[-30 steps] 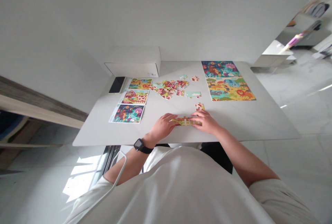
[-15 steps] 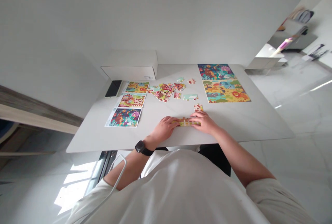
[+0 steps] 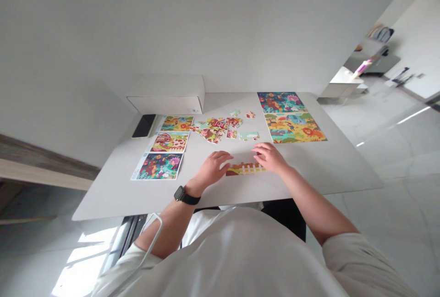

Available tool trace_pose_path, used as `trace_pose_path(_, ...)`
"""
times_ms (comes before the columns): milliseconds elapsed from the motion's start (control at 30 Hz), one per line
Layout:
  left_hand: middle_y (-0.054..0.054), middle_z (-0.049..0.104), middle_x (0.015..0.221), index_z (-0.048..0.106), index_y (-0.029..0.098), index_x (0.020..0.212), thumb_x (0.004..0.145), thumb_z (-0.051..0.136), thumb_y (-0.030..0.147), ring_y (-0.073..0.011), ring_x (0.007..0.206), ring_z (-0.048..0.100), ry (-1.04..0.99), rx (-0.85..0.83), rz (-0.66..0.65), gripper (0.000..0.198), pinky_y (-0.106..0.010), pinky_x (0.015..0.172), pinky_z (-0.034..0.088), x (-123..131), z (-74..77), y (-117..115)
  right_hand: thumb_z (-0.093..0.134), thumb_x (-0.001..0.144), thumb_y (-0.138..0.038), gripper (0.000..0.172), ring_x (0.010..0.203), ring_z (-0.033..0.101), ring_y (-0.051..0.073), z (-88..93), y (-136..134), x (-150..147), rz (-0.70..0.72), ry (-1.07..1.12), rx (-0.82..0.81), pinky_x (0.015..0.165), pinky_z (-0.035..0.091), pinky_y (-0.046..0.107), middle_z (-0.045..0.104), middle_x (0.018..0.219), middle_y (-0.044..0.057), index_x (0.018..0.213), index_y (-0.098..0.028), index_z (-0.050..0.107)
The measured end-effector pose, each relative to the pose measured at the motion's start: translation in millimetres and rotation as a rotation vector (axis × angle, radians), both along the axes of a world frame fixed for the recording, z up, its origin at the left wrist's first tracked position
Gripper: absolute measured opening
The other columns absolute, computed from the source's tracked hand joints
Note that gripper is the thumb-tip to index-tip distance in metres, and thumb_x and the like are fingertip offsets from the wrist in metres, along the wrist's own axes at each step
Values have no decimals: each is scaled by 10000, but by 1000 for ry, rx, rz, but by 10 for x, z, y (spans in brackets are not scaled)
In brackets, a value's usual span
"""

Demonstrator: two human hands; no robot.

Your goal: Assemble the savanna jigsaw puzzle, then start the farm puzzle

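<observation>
One fence puzzle strip (image 3: pixel 244 169) is lying flat on the table (image 3: pixel 319 168) near the front edge, pretty much between the two hands. Left hand's (image 3: pixel 213 167) grip is loose, thumb and fingers apart by the strip's left end, while the right hand (image 3: pixel 271 158) covers the other end and honestly I can't tell if its grip's closed on anything. Loose puzzle pieces (image 3: pixel 218 124) are heaped farther back.

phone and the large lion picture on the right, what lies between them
In the head view, a small lion picture, then loose puzzle pieces, lie between the phone and the large lion picture.
</observation>
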State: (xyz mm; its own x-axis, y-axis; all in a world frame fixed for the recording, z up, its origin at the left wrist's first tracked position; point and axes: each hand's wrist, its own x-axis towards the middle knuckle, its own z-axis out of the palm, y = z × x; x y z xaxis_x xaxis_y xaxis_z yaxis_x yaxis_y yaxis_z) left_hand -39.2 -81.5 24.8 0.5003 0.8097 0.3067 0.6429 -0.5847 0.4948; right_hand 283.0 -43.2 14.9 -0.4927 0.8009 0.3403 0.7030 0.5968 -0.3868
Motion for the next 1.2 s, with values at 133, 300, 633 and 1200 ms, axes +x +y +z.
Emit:
trace_pose_path(133,-133,697,1435,727,222,1372,1034,611,275,-300,1350,644,52,45,58,361,-508,1211,508,29,15,382,626,1044,-363,511,1479,535,355,90,280,-231,-175,-203,-83,1272,421,520,589,1588,160,1540,-249,663)
trace_pose_path(300,-150,636,1515,668,236,1467,1004,647,300,-344,1414,591,140,35,110,468,-544,1229,478,191,-76,812,527,1066,-632,741,1654,255,485,104,394,-644,-299,-487,-331,1317,237,668,266,1819,157,1723,-311,408)
trace_pose_path(633,-178,691,1452,699,168,1409,997,546,171,-339,1326,640,193,29,191,440,-527,1188,477,325,-226,1264,465,1089,-643,668,1674,225,455,56,626,-449,-365,-450,-369,1307,198,720,253,1833,95,1700,-375,436)
trace_pose_path(1200,-159,753,1222,806,182,1185,788,758,161,-325,1093,734,163,-179,198,400,-416,977,582,251,101,1347,541,1027,-438,375,1292,673,335,-19,193,2,-296,338,69,1182,508,563,747,1323,156,1276,-247,746)
